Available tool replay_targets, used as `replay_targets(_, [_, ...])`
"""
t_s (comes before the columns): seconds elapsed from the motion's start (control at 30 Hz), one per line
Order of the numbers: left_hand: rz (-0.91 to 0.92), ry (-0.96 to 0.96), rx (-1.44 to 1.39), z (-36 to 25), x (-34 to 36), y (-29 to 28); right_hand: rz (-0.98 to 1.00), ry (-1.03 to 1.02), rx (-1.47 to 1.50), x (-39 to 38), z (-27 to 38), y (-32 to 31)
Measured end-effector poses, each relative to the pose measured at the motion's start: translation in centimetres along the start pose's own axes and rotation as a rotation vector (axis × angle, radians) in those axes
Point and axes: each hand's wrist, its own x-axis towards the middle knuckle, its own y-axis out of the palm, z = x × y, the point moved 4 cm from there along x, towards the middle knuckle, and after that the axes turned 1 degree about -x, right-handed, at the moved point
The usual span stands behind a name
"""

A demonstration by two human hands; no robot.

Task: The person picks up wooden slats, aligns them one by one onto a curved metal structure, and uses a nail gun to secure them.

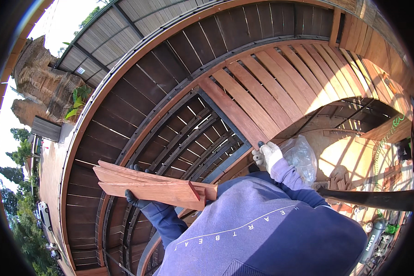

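My left hand (134, 199), in a dark-palmed glove, is closed round a small stack of reddish wooden boards (147, 187). Its fingertips show past the far edge of the stack, its thumb on the near side. The boards fan out slightly over the dark frame. My right hand (270, 155), in a whitish glove with dark fingertips, closes on the near end of a reddish wooden slat (232, 112). That slat is the leftmost of a row of wooden slats (290, 76) laid across the curved structure. Its underside is hidden.
Bare dark metal curved frame (184, 138) lies left of the slats. A clear plastic bag (302, 158) is beside my right hand. Wood offcuts (339, 179) lie below on the sunlit floor. A green coiled hose (381, 147) hangs at the right. A curved dark-plank wall (124, 94) rises beyond.
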Motion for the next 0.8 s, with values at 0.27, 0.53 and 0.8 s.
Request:
replay_targets(0.27, [-0.003, -0.013, 0.013, 0.3, 0.4, -0.1, -0.061, -0.069, -0.241, -0.3, 0.7, -0.1])
replay_targets(0.53, [0.041, -0.003, 0.067, 0.0, 1.2, -1.2, -0.076, -0.111, -0.392, -0.3, 0.9, -0.2])
replay_targets(0.8, [0.051, -0.004, 0.010, 0.2, 0.6, 1.1, -0.051, -0.153, -0.359, 0.3, 0.3, -0.9])
